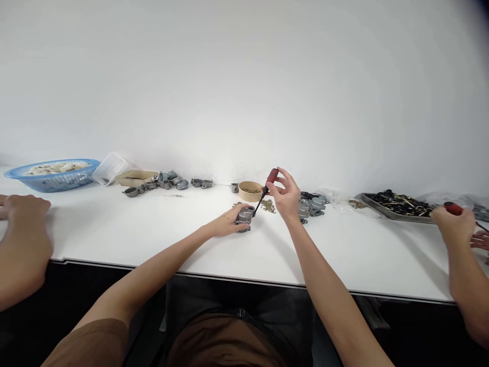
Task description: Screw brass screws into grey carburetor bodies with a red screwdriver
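My left hand (229,220) is closed around a small grey metal part (244,217) that rests on the white table (153,229). My right hand (286,194) grips a red-handled screwdriver (267,187), tilted, with its dark tip down at the top of the grey part. A round tan bowl (250,191) of small brass screws stands just behind, and loose screws (268,205) lie beside it.
Several grey metal parts (313,206) lie right of my right hand, more (168,181) at the back left. A blue basket (53,174) stands far left, a tray of dark parts (399,205) far right. Other people's hands show at the left (23,229) and right (456,224) edges, the right one holding a red tool.
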`<state>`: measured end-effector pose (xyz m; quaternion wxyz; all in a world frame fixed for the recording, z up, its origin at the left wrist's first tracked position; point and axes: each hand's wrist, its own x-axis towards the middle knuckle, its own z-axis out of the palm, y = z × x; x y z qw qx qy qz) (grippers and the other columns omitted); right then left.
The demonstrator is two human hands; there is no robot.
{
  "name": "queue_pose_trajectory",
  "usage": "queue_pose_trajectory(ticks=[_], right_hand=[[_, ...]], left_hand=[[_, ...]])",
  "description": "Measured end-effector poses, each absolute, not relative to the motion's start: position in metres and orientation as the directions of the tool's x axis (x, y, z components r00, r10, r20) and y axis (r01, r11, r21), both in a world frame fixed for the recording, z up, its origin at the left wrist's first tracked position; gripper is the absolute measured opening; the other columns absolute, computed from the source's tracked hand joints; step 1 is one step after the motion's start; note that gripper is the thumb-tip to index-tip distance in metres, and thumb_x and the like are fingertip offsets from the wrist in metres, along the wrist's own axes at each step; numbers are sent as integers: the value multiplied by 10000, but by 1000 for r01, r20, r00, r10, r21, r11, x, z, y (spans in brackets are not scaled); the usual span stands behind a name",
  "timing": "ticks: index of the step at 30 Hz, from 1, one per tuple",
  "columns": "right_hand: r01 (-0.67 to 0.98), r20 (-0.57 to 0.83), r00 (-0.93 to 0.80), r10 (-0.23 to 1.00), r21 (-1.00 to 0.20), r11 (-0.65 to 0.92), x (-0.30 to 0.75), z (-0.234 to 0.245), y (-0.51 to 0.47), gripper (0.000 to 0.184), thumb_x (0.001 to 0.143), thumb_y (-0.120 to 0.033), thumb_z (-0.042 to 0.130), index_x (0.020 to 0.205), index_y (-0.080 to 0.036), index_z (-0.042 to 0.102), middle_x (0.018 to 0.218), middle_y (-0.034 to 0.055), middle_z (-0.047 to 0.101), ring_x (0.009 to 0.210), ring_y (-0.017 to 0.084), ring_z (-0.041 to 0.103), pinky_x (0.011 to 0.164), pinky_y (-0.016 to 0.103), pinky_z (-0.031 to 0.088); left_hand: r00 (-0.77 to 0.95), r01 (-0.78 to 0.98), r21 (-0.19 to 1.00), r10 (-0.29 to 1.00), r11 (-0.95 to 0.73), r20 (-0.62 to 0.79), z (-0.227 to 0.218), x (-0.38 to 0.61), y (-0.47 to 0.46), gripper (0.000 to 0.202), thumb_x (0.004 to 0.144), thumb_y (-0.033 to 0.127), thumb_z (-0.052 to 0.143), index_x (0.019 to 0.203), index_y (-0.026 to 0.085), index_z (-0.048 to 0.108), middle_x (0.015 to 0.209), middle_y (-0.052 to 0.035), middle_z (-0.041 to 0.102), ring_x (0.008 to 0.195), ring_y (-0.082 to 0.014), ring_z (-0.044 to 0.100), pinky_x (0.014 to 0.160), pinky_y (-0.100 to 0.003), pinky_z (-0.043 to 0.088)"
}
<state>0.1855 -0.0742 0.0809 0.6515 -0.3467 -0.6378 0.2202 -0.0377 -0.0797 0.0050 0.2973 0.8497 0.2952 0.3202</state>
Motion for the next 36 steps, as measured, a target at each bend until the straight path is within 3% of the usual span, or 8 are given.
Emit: queue_pose_trajectory(ticks=[15,22,25,31,36], right_hand=[[189,687,-7,726,-712,676,182,74,-74,682,869,-543,653,1451,-275,421,1268,133,633,886,240,736,816,394,643],[159,730,-43,682,-669,726,178,76,-82,603,880,-475,676,1415,-289,467,1269,115,629,870,235,748,811,378,646],[213,817,-60,573,-550,808,175,75,-89,522,882,-416,698,1357,-272,537,1217,97,660,855,229,754,757,354,662],[337,963,-201,181,-105,936,163,69,-98,458,869,-224,707,1308,-301,599,1129,59,711,843,199,733,635,328,686],[368,969,-233,78,14,930,157,68,-100,540,848,-182,719,1343,-325,556,1080,53,709,804,185,720,582,303,680]], left_hand=[[629,303,722,700,-622,339,6,-38,-80,663,914,417,652,1494,304,351,1427,-118,509,1263,-279,536,1063,-452,448],[635,306,712,693,-632,343,6,-37,-79,669,915,441,647,1490,287,340,1454,-124,492,1297,-288,512,1083,-451,424],[607,373,690,726,-620,325,9,-37,-81,685,895,490,658,1473,289,351,1410,-110,539,1243,-292,551,1058,-454,436],[526,499,619,779,-607,340,13,-34,-86,725,836,549,696,1451,314,391,1296,-65,634,1098,-294,635,946,-428,496],[513,529,559,765,-639,389,10,-32,-83,715,829,567,694,1448,311,443,1299,-50,651,1123,-292,642,969,-402,492]])
